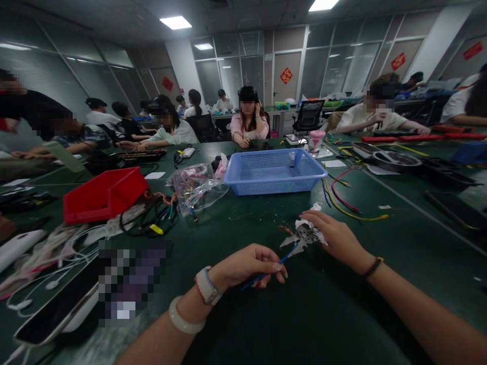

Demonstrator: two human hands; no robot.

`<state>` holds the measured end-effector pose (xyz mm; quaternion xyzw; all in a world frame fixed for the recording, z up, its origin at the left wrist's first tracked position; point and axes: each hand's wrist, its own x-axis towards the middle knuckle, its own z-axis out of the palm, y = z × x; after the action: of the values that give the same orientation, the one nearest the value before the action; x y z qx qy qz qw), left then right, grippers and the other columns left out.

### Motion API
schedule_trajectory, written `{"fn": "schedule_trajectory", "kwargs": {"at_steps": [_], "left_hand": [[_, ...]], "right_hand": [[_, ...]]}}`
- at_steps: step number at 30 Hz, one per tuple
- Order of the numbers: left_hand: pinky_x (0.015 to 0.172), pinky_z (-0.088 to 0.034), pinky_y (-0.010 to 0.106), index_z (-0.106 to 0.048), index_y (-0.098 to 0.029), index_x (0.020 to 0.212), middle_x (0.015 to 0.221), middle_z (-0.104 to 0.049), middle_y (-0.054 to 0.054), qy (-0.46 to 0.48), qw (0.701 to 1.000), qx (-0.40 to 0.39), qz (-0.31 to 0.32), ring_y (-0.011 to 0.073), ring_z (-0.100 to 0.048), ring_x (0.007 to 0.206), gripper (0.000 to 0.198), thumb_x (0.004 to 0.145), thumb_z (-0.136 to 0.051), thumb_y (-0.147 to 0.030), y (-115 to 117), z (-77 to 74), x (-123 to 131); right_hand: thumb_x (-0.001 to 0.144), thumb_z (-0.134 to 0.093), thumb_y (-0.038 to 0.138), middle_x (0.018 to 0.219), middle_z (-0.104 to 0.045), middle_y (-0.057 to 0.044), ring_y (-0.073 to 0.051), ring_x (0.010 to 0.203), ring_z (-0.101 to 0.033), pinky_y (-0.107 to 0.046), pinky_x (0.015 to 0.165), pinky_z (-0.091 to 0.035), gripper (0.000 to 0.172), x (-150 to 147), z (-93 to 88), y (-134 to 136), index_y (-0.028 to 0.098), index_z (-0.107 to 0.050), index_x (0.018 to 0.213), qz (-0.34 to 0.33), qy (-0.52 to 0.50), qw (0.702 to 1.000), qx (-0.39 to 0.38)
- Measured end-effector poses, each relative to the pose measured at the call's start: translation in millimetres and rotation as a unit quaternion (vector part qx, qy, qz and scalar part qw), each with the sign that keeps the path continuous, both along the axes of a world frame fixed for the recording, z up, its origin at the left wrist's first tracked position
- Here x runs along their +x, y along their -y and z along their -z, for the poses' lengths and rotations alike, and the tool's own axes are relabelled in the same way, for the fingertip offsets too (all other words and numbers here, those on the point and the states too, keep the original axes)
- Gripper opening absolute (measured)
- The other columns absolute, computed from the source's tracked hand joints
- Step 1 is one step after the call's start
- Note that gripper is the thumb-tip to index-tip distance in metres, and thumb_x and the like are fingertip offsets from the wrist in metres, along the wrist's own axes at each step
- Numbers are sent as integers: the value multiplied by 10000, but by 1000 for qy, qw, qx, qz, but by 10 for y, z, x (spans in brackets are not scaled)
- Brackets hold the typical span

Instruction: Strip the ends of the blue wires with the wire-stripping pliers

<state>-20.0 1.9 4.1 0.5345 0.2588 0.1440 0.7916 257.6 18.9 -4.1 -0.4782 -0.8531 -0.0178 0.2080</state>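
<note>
A thin blue wire [251, 282] is pinched between the thumb and fingers of my left hand [253, 267]. Its far end reaches into the jaws of a metal wire stripper [304, 234], a flat grey tool with holes in it. My right hand [338, 235] is closed around the handles of this tool. Crumpled white tissue [316, 207] is wrapped about the handles, which are mostly hidden. Just left of the jaws, a small bunch of copper-coloured strands [284, 229] lies on the dark green table [243, 223].
Beyond my hands stands a blue plastic basket [276, 187]. A red bin [106, 195], a clear bag of wires [198, 185] and a phone [57, 299] with white earphone cords are to the left. Loose coloured wires [342, 195] lie to the right. Several people sit around the tables.
</note>
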Motion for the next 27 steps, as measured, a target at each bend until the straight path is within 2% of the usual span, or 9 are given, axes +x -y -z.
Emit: {"fn": "schedule_trajectory", "kwargs": {"at_steps": [3, 6, 9, 13, 17, 21, 27], "left_hand": [[423, -275, 170, -601, -120, 871, 821, -675, 52, 19, 1000, -19, -5, 25, -408, 455, 213, 831, -656, -322, 40, -32, 41], [420, -195, 182, -583, -137, 967, 681, -608, -2, 19, 999, -37, -17, 37, -329, 438, 258, 877, -582, -378, 84, -80, 67], [418, -165, 198, -608, -123, 1042, 596, -519, -34, 9, 999, -26, -30, 49, -294, 436, 336, 923, -491, -415, 109, -117, 71], [394, -157, 189, -638, -120, 963, 597, -517, -36, 14, 997, -35, -61, 32, -288, 410, 284, 903, -535, -378, 102, -99, 74], [393, -275, 163, -637, -130, 930, 672, -579, -16, 29, 994, -69, -75, 31, -423, 428, 232, 852, -624, -348, 88, -34, 86], [529, -457, 193, -642, -118, 898, 736, -626, 13, 34, 992, -64, -105, 70, -567, 545, 229, 803, -701, -318, 89, 3, 101], [612, -511, 236, -646, -109, 916, 760, -649, 37, 47, 988, -53, -137, 106, -627, 603, 265, 788, -720, -329, 82, 23, 124]], "right_hand": [[721, -479, 39, 1286, -555, -79, -230, 1086, -590, -384, 846, -520, 554, -12, -19, 6, 230, -501, 1241, 19, -4, 1000, -1], [701, -472, 27, 1232, -578, -84, -221, 1047, -600, -355, 819, -518, 529, -28, -27, 9, 214, -527, 1192, 31, -2, 1000, -1], [672, -463, 7, 1205, -586, -77, -210, 1031, -601, -330, 818, -508, 541, -46, -19, 15, 210, -534, 1168, 33, -1, 999, -5], [686, -449, 6, 1196, -587, -70, -213, 1014, -600, -324, 794, -506, 520, -70, -4, 28, 212, -530, 1157, 52, -23, 998, -10], [707, -457, 16, 1190, -588, -77, -221, 989, -604, -323, 779, -507, 492, -67, 3, 31, 204, -526, 1157, 95, -56, 994, 7], [710, -466, 18, 1194, -587, -83, -223, 965, -608, -315, 764, -506, 487, -51, -3, 25, 197, -528, 1159, 123, -49, 991, 25], [724, -452, 15, 1193, -592, -83, -208, 946, -611, -291, 728, -500, 475, -77, -38, 45, 193, -537, 1157, 124, -17, 992, 14]]}}
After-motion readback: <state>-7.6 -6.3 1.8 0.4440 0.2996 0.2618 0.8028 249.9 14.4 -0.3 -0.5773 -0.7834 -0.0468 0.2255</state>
